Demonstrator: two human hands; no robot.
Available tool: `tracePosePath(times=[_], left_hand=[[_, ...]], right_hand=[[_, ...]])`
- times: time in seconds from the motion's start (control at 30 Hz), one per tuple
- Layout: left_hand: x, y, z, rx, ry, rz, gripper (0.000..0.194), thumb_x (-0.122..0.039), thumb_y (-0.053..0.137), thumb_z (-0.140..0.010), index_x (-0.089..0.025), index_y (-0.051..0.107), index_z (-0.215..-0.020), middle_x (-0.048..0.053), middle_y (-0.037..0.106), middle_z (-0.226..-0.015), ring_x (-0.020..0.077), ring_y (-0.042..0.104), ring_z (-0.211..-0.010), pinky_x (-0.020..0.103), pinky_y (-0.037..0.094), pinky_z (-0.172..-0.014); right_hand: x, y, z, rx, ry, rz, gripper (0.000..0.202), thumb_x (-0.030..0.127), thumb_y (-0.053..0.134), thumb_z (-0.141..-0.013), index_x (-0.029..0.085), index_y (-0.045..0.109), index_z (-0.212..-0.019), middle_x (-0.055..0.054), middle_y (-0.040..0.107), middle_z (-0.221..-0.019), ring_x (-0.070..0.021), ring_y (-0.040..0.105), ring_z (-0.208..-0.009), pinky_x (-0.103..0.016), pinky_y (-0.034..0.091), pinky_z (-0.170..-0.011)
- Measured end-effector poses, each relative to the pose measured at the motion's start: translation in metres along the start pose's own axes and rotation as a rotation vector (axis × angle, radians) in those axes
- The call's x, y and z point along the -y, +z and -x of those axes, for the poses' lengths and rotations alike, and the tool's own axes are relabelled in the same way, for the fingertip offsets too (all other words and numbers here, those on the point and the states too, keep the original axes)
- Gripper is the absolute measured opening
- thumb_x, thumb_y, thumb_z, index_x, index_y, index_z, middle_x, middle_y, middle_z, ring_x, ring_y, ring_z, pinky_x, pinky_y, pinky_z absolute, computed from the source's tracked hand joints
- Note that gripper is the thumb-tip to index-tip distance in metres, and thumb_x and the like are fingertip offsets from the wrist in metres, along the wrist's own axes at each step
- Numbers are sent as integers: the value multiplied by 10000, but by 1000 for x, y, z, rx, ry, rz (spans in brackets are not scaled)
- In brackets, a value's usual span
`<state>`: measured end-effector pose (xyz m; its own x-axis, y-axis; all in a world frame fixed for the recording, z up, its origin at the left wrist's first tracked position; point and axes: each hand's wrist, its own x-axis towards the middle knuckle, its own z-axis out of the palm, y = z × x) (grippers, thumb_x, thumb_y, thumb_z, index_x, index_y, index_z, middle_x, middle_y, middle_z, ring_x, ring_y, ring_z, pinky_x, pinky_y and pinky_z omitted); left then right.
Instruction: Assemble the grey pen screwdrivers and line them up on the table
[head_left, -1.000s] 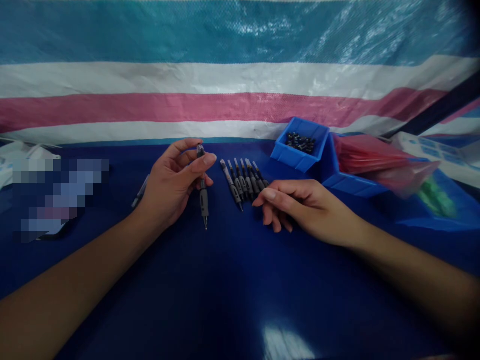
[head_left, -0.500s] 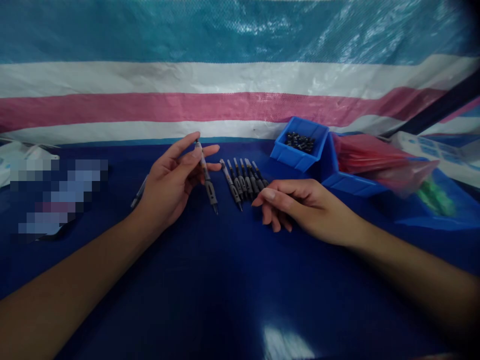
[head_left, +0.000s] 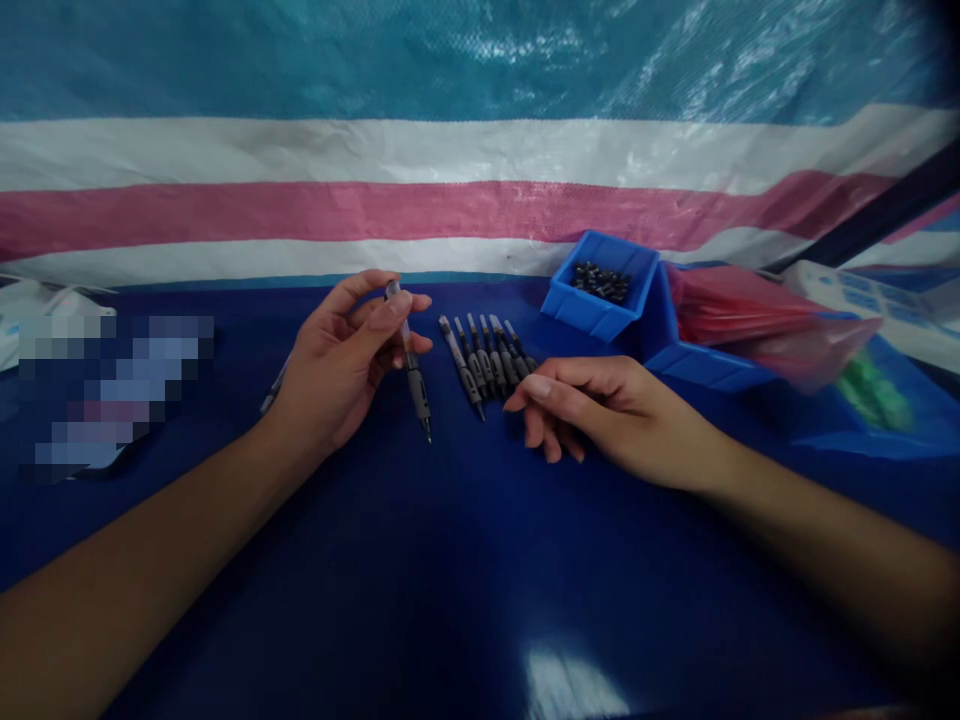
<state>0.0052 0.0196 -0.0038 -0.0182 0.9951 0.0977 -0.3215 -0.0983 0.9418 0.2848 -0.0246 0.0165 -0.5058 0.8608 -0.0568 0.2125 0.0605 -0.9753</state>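
My left hand (head_left: 341,350) pinches a pen (head_left: 414,375) between thumb and fingers near its clear upper end. The pen has a dark grey grip and slants with its point down, above the blue table. To its right lies a row of similar pens (head_left: 480,365), points toward me. My right hand (head_left: 592,415) rests at the right end of that row, loosely curled, the thumb against the index finger and nothing visible in it. Its index fingertip is close to the last pens; I cannot tell whether it touches them. Another pen (head_left: 274,388) is partly hidden behind my left wrist.
A blue bin (head_left: 592,318) holding small black parts stands at the back right. Beside it, another blue bin (head_left: 705,370) holds a red plastic bag (head_left: 739,310), with a green packet (head_left: 874,390) farther right. A blurred-out flat object (head_left: 127,400) lies left. A striped sheet (head_left: 450,150) hangs behind.
The pen in my left hand has dropped slightly toward me and stands a little more upright. My left index finger has come down from above its top end. My right hand stays put.
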Motion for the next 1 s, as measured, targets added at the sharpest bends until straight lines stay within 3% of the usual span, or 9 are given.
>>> tracePosePath(times=[0.2, 0.5, 0.7, 1.0], left_hand=[[-2, 0, 2, 3, -30, -38, 312, -323, 938, -984, -270, 836, -1274, 66, 884, -1273, 165, 824, -827, 244, 635, -662], [-1, 0, 1, 40, -58, 49, 260, -209, 833, -1039, -264, 782, -1289, 91, 867, -1366, 216, 866, -1033, 264, 646, -731], [-2, 1, 2, 26, -31, 5, 383, -329, 1008, -934, -288, 800, -1253, 17, 892, -1200, 174, 812, -849, 264, 635, -680], [-2, 0, 2, 13, -3, -39, 546, -387, 1118, -777, -269, 836, -1230, 22, 856, -1053, 112, 715, -668, 221, 607, -580]], right_hand=[[-1, 0, 0, 0, 0, -1, 492, 613, 716, -1149, 144, 845, -1072, -58, 791, -804, -129, 710, -631, -215, 520, -521], [-1, 0, 0, 5, -8, -5, 466, 592, 717, -1153, 150, 843, -1080, -58, 808, -828, -131, 717, -647, -217, 524, -521], [-1, -1, 0, 8, -12, 1, 462, 591, 719, -1153, 153, 846, -1078, -52, 804, -819, -129, 714, -642, -216, 520, -523], [-1, 0, 0, 8, -20, 1, 466, 594, 727, -1148, 150, 846, -1074, -56, 805, -816, -133, 716, -640, -220, 519, -519]])
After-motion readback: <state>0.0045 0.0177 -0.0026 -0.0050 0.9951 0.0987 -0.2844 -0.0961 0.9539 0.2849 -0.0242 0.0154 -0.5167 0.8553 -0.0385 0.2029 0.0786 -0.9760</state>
